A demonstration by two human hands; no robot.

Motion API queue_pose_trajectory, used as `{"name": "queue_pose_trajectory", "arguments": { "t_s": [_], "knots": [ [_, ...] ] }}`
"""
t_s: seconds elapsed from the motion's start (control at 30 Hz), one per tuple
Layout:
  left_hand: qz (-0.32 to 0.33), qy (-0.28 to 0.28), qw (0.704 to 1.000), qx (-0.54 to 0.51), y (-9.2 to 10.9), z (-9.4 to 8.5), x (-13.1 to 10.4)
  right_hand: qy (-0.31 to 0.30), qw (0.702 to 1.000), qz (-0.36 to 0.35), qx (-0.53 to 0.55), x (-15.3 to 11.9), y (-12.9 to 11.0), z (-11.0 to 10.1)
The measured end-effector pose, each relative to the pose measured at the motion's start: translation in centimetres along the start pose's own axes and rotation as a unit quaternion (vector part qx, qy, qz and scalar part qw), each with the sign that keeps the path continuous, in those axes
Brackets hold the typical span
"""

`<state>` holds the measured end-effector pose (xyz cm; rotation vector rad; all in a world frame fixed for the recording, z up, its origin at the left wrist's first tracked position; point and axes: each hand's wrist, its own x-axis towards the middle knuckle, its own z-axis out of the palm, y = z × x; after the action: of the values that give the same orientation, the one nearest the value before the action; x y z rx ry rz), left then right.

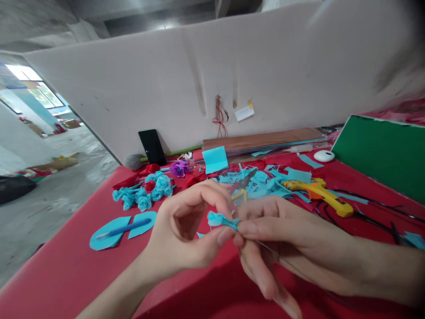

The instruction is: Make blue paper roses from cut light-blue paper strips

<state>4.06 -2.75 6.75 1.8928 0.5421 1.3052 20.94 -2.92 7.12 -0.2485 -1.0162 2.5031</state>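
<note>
A small blue crepe-paper flower (217, 219) is held between both hands above the red table. My left hand (189, 226) pinches it from the left, thumb below and index finger curled above. My right hand (282, 235) grips the flower's narrow base with thumb and fingers, and a thin thread or wire trails from there to the lower right. Just behind the hands lie scissors (247, 179), partly hidden by my fingers. To the left, a blue pen (126, 228) rests across cut pieces of blue paper (142, 223).
Finished blue paper flowers (158, 186) and a purple one (179, 168) sit at the back left near a black phone (152, 147). Blue paper scraps (265, 181) cover the middle. A yellow glue gun (328, 197) with black cable and a green board (385, 155) are at the right.
</note>
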Motion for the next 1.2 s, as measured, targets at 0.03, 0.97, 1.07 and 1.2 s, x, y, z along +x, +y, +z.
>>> {"name": "queue_pose_trajectory", "arguments": {
  "t_s": [0.03, 0.97, 1.07, 1.2],
  "knots": [
    [0.005, -0.002, 1.0, 0.001, 0.0, 0.0, 0.0, 0.002, 1.0, 0.001, 0.0, -0.1, 0.0, 0.0],
    [0.077, -0.076, 0.994, 0.029, -0.3, -0.7, 0.3, -0.038, 0.999, -0.004, 0.018, 1.1, 1.5, -1.7],
    [0.07, -0.077, 0.994, 0.022, -0.4, -0.6, 0.2, -0.007, 1.0, -0.003, -0.03, 1.1, 1.0, -1.7],
    [0.046, -0.064, 0.997, 0.017, -0.2, -0.2, 0.1, 0.01, 0.995, -0.026, -0.096, 0.7, 0.6, -1.5]
  ]
}}
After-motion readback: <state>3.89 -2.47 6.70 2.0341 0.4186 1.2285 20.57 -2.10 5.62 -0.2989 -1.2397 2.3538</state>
